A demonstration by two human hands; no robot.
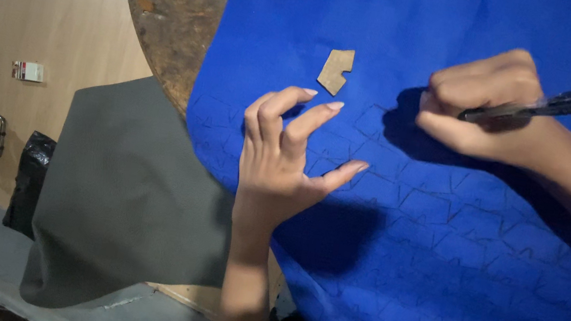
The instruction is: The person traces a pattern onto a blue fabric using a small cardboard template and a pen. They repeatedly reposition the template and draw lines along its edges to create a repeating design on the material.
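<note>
Cardboard template [336,70] lies flat on the blue cloth [484,253], at twelve o'clock from the left hand [285,154] — its grip spread apart, empty. It looks light, stiff and thin — best pinched at the edges. Right hand [480,100] is clamped on a pen [556,102].

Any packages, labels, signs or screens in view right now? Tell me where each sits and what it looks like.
Small box: on the wooden floor at far left, flat rectangle, white with a red part.
No signs or screens show; the blue fabric carries only drawn outlines.
</note>
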